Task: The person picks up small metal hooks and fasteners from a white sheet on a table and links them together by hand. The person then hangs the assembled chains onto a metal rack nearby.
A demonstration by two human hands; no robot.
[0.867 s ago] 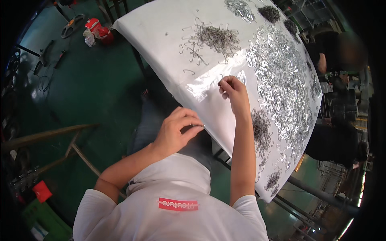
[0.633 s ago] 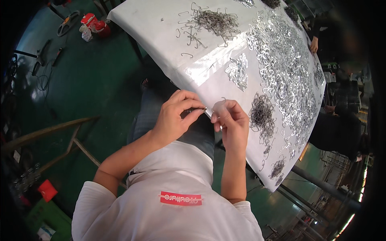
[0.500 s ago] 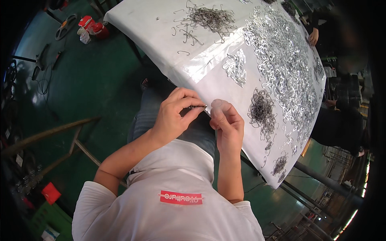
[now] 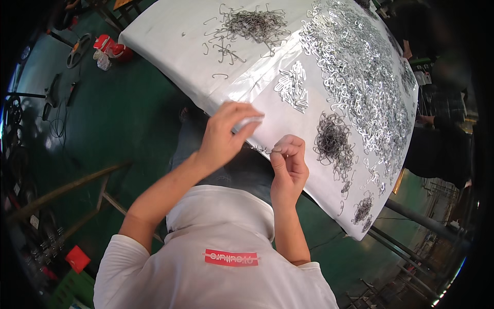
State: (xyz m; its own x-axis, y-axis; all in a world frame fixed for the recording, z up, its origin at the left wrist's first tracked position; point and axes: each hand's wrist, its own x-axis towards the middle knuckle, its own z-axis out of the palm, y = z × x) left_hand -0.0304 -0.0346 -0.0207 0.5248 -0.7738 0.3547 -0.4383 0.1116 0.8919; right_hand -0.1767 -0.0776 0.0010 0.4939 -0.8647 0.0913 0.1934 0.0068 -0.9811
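On the left, a wooden frame [image 4: 105,188] of thin bars stands over smooth green floor [image 4: 139,108]. Below it lies a flat, bright red item [image 4: 77,258]; above are rounded red containers [image 4: 114,50] beside a crinkled clear bag [image 4: 103,62].

Next comes a bench [image 4: 164,44] under a smooth white sheet, with a glossy strip across it. The left hand [image 4: 229,127] is at its near edge, blurred, thumb and fingers curved with a gap between; whether it holds anything cannot be told. It covers part of that edge.

Above, on the bench, is a loose heap of dark wire hooks [image 4: 254,26]. A small, knobbly metal piece [image 4: 261,149] juts leftward from the right hand [image 4: 288,157], pinched between thumb and forefinger, which hide one end.

Beyond that hand lie shiny narrow oblong pieces [image 4: 292,88], then a dark wire tangle [image 4: 333,139], a broad spread of bright, curved silver hooks [image 4: 357,77] and a small dark clump [image 4: 363,207]. At far right, a person in dark clothing [image 4: 437,154] is in shadow.
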